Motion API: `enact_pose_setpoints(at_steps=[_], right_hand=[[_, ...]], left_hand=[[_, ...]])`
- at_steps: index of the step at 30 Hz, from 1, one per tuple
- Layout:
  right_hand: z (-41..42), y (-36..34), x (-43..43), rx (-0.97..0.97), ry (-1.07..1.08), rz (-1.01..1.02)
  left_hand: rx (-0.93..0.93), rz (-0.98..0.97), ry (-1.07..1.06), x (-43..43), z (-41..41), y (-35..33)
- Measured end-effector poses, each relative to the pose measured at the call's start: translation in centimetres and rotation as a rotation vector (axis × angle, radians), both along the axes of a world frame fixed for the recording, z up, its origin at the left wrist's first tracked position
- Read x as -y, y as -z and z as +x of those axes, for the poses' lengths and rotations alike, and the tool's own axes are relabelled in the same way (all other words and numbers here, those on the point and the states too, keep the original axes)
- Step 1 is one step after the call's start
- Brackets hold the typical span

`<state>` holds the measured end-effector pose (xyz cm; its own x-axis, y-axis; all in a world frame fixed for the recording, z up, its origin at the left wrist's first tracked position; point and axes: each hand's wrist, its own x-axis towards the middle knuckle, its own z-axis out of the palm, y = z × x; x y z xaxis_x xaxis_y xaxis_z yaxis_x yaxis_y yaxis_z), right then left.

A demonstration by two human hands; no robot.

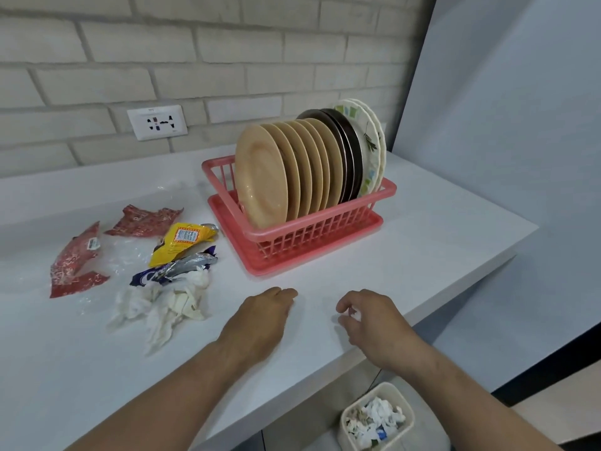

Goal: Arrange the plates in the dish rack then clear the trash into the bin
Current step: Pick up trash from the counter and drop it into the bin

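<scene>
Both hands sit low over the smooth white counter (406, 229). My left hand (260, 323) lies flat, fingers together, empty. My right hand (374, 320) is curled, fingertips pinching a small white scrap (355, 315). Round glossy plates (292, 170) stand upright in the pink slatted plastic rack (312, 236). Crinkled wrappers (179, 242) and crumpled tissue (166, 304) lie left of it. Bin (374, 421) below, partly filled.

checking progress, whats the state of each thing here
plates: upright in a row, racked
dish rack: full, on the counter
wrappers: loose on the counter, not binned
tissues: crumpled on the counter
bin: open, partly filled
left hand: empty
right hand: curled, contents unclear
</scene>
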<state>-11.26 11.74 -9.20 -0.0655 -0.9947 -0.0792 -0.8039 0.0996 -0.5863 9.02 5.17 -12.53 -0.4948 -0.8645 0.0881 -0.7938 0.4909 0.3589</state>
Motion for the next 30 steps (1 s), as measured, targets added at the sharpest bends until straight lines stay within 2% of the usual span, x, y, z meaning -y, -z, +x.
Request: enact_pose_setpoints(at_steps=[3,10,14,18,25,30], right_hand=[[1.5,-0.1,-0.1,0.156,-0.04,0.036],[5.7,1.0,-0.5,0.06,-0.147,0.019],[8.4,0.8,-0.5,-0.019,-0.223,-0.011],[10.9,0.4,0.6,0.004,-0.194,-0.041],[16.7,-0.1,3.3,-0.015,-0.233,-0.083],[20.8,-0.2,6.1,-0.286,-0.32,0.022]], left_hand=[[0.045,-0.016,0.0,-1.3,1.5,-0.9],[0.086,-0.06,-0.163,-4.9,4.4,-1.7],[0.082,-0.163,-0.25,-5.1,7.5,-2.5],[0.043,-0.236,-0.34,-4.6,11.1,-3.3],[-0.07,-0.253,-0.397,-3.0,18.1,-3.9],[-0.086,-0.194,-0.341,-2.4,21.8,-3.4]])
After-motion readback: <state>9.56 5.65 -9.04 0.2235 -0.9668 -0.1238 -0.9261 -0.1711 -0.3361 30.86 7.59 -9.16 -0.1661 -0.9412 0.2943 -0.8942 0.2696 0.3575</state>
